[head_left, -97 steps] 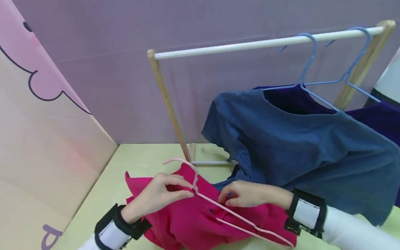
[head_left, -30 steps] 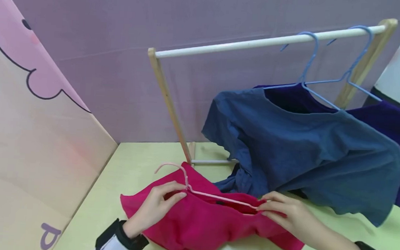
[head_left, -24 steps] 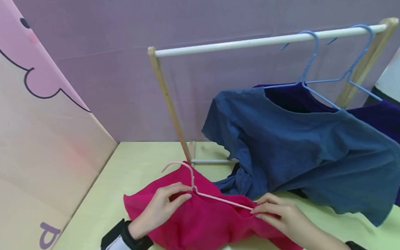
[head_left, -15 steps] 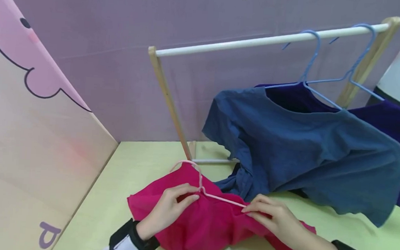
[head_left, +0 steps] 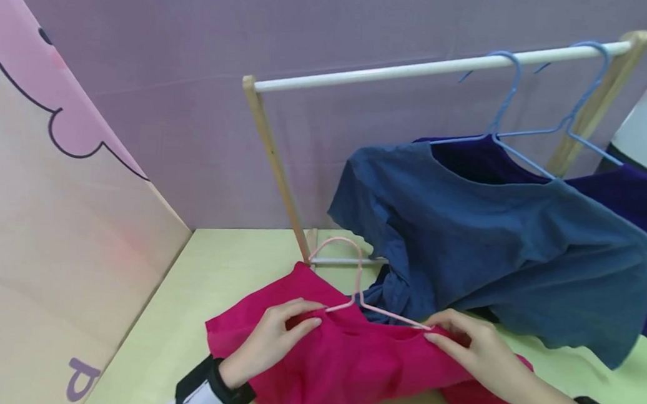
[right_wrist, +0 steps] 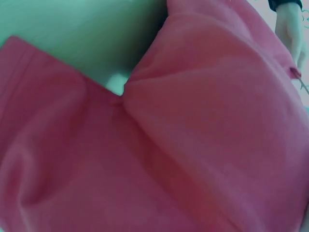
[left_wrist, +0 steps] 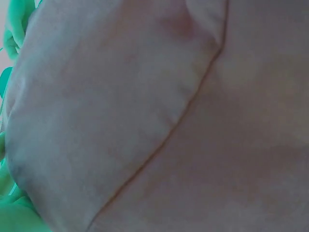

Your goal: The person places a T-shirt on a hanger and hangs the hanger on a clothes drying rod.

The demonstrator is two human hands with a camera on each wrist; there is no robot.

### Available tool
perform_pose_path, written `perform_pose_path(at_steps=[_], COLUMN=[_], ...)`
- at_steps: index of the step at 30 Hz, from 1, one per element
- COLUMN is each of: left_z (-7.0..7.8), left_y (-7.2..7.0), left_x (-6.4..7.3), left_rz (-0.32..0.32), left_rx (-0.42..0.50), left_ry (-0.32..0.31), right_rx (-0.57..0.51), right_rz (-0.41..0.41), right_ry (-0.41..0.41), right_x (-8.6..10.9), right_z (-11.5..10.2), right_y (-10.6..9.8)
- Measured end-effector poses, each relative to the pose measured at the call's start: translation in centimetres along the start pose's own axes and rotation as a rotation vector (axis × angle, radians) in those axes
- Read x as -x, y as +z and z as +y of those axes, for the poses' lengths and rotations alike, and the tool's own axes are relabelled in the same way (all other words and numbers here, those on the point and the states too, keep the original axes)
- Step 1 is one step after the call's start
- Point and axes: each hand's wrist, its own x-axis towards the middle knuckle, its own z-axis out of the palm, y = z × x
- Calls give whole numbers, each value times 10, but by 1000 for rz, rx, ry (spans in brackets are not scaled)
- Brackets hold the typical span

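A pink hanger point(head_left: 359, 279) stands with its hook up in the neck opening of a magenta T-shirt point(head_left: 346, 366); most of its lower part is hidden inside the cloth. With thumb and fingertips my left hand point(head_left: 274, 336) pinches the shirt's neckline, where the hanger's left arm enters. My right hand point(head_left: 476, 350) pinches the other side of the neckline together with the hanger's right arm. Cloth of the shirt point(left_wrist: 145, 106) fills the left wrist view. A sleeve and body of the shirt point(right_wrist: 207, 111) take up most of the right wrist view.
Behind stands a garment rack with a white bar point(head_left: 366, 75). On two blue hangers point(head_left: 514, 84) hang a grey-blue T-shirt point(head_left: 501, 239) and a dark purple garment point(head_left: 639, 193). The pale yellow table point(head_left: 224, 257) meets a printed panel point(head_left: 74, 222) at left.
The right hand first moved right to the neckline, then slid left along the hanger and back right. The hanger's shoulders went into the shirt, and its hook swung upright and rightward. Left hand shifted slightly right.
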Motion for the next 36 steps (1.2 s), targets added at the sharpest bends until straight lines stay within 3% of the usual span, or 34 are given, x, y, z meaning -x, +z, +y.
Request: perform_pose_path(at_steps=[5,13,18,21,25,29,32,36], left_z=[-1,0,-2,-3,-3,-2,-2,-4], left_y=[-5,-11,-12,-12,-12,-16,-22,-30], left_x=[0,-1,-1,-2,-3,-2,0,3], left_rz=[1,3,5,24,98,207,275,318], left_rx=[-33,-45,-46,-96,-203,-303,-374,-432], left_ry=[7,25,21,52,110,150,215,282], right_rx=[-13,-102,-257,-305,-270,-250,-238,-172], right_rz=[-43,-296,-442,-488,-452,-411,-375,-268], right_ry=[55,90,34,-18,-64,34,83,65], right_x=[3,6,7,8,10,11,10,8], right_z=[12,23,31,31,28,27,27,28], right_y=[-15,-41,-55,-60,-65,-73,-81,-91])
